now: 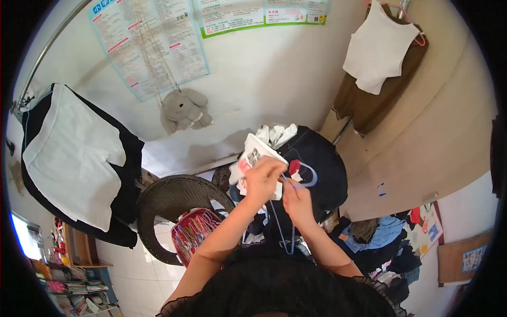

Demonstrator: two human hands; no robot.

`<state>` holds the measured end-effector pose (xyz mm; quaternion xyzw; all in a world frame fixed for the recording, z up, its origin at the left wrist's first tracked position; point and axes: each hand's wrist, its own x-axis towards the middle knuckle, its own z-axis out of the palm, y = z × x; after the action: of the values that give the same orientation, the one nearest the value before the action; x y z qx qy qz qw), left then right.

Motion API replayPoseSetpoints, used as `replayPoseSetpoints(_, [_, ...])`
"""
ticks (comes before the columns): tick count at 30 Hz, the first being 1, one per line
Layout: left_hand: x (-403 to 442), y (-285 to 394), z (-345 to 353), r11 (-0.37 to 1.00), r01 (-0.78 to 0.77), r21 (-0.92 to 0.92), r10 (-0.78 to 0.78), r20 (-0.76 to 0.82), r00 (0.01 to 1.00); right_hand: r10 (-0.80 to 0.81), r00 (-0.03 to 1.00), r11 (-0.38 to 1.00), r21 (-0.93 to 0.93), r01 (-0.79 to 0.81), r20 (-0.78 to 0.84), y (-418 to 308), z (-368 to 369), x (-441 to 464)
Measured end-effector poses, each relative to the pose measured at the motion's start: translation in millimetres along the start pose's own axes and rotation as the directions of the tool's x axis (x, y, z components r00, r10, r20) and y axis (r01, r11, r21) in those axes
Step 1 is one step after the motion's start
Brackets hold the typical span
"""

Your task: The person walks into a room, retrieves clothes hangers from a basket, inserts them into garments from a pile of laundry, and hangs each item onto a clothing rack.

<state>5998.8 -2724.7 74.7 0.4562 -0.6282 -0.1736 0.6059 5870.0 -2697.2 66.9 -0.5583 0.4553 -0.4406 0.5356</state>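
Near the centre, my left hand [262, 178] is closed on a white garment [256, 149] with a red and dark print. Beside it, my right hand [297, 199] is closed around a light blue hanger [311, 176], whose long side hangs down below the hands. The two hands are close together, and the garment lies partly behind my left hand. Beneath and behind them is a pile of dark clothing [327, 171], with another white cloth [277, 136] at its back edge.
A wicker chair [158, 193] stands left, beside a red basket [182, 258] of hangers. White shorts [79, 153] hang far left. A white top [379, 47] hangs upper right. Clothes [377, 235] lie in a heap at lower right. A grey plush toy [185, 109] hangs on the wall.
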Motion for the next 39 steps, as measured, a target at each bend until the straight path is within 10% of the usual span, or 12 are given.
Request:
replayPoseSetpoints(3, [-20.4,19.6,16.2,0.980,-0.196,0.025,0.183,0.260,0.948,-0.275,0.927,0.933,0.164,0.321,-0.254,64.3,7.1,29.6])
replayPoseSetpoints(7, [-21.0,22.6,5.8,0.960,-0.151,0.237,0.134,0.086,0.987,0.040,0.950,0.988,0.155,0.009,-0.309,-4.2,-19.4,45.3])
replayPoseSetpoints(11, [-13.5,1.8,-17.1,0.796,0.098,0.597,-0.110,-0.016,0.994,0.086,0.962,0.870,0.489,0.054,-0.259,-54.4,-45.1,59.6])
replayPoseSetpoints(19, [-41.0,21.0,-3.0,0.779,0.221,0.587,-0.358,0.127,0.925,-0.019,0.932,0.769,0.590,0.245,-0.362,-91.5,-25.5,95.2])
replayPoseSetpoints(23, [-41.4,29.8,-12.0,0.811,0.335,0.479,-0.455,0.156,0.877,-0.152,0.878,0.827,0.428,0.364,-0.453,-66.0,-19.0,113.6])
replayPoseSetpoints(24, [-41.9,31.4,-15.7,0.827,0.397,0.397,-0.491,0.169,0.855,-0.433,0.726,0.864,-0.016,0.503,-0.534,-52.6,-12.9,118.4])
replayPoseSetpoints(25, [-45.3,33.4,-17.5,0.830,0.396,0.394,-0.487,0.165,0.858,-0.699,0.542,0.715,-0.458,0.528,-0.466,-44.6,-7.0,119.2])
replayPoseSetpoints(27, [-46.5,36.2,-21.5,0.874,0.345,0.343,-0.427,0.200,0.882,-0.712,0.645,0.689,-0.458,0.562,-0.279,-35.5,1.1,102.7])
replayPoseSetpoints(29, [-35.6,38.0,-31.9,0.865,0.397,0.306,-0.472,0.233,0.850,-0.419,0.899,0.793,-0.432,0.431,0.128,-35.7,-3.9,84.8])
replayPoseSetpoints(31, [-15.3,44.2,-48.1,0.946,0.090,0.310,-0.116,0.068,0.991,-0.277,0.874,0.825,-0.367,0.430,0.399,-64.5,-19.7,71.3])
replayPoseSetpoints(35, [38.2,58.7,-94.5,0.671,-0.210,0.711,0.255,0.045,0.966,-0.266,0.788,0.864,-0.226,0.451,0.556,-136.8,-48.6,41.5])
replayPoseSetpoints(39, [65.5,63.0,-130.0,0.726,-0.415,0.548,0.360,0.211,0.909,-0.225,0.791,0.791,-0.368,0.490,0.570,-195.3,-85.7,34.9])
